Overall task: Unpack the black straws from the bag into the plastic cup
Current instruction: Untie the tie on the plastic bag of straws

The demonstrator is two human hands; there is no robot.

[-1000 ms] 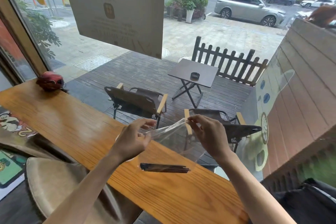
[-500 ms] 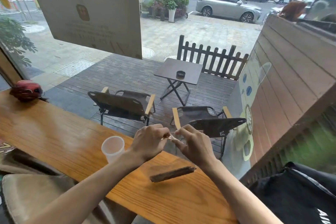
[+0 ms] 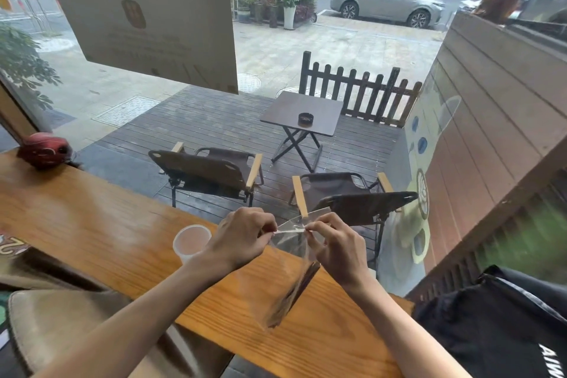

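Above the wooden counter (image 3: 92, 224), near its far edge, the two hands meet at the top of the clear bag (image 3: 291, 242): the left hand (image 3: 242, 236) pinches one side of the mouth and the right hand (image 3: 334, 245) pinches the other, both with fingertips closed narrow on the thin film, and the strip between them is pulled flat. The black straws (image 3: 294, 294) are still inside the bag, below the grip, and their long axis runs down and toward the person, a little to the left (the lower ends are blurred, so it is not clear if they touch the wood). The plastic cup (image 3: 190, 242) stands upright on the counter just beside the left hand, on its outer side, so this hand is the nearer one to it. The mouth looks not yet open; the next move probably must part it, and then the straws come out upward, away from their hanging direction.
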